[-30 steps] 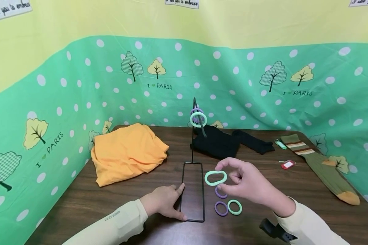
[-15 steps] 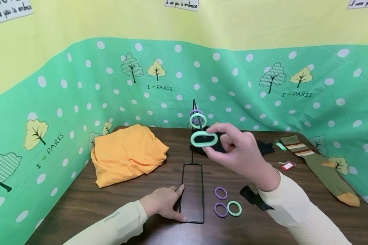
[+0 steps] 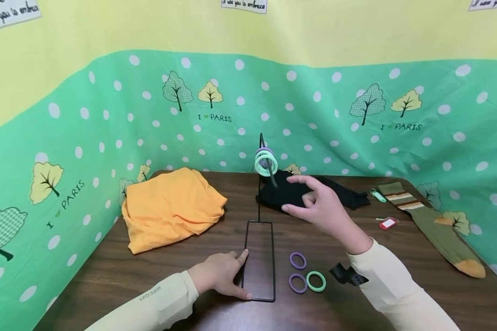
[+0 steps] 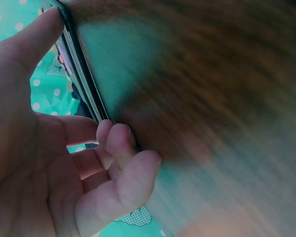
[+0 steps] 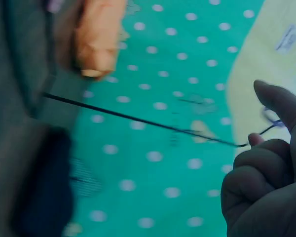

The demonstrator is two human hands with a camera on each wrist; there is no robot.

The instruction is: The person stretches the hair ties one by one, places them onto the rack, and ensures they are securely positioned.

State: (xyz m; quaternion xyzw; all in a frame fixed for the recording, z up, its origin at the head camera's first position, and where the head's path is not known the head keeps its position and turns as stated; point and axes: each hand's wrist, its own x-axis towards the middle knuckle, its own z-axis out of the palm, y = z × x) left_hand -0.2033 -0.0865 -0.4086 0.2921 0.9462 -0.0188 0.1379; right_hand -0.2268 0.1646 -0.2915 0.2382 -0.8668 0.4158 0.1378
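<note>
A black wire stand (image 3: 259, 202) rises from the table with a rectangular base and a slanting arm at its top. Mint green hair ties (image 3: 276, 164) hang on that arm, in front of purple ones (image 3: 265, 149). My left hand (image 3: 221, 273) presses thumb and fingertips on the left side of the base. Just right of the arm, my right hand (image 3: 320, 207) holds nothing; thumb and forefinger stand apart, the other fingers bent. On the table lie two purple hair ties, an upper one (image 3: 291, 260) and a lower one (image 3: 291, 283), beside a green hair tie (image 3: 325, 281).
Orange folded cloth (image 3: 174, 209) lies at the left and a black garment (image 3: 283, 193) behind the stand. Farther right are a green key tag (image 3: 378, 195), a red key tag (image 3: 387, 223) and an olive striped sock (image 3: 435, 230). A patterned curtain (image 3: 314, 110) surrounds the table.
My right hand carried a green hair tie up from near the table to the stand's arm and let go. That tie now hangs there. My left hand has stayed on the base.
</note>
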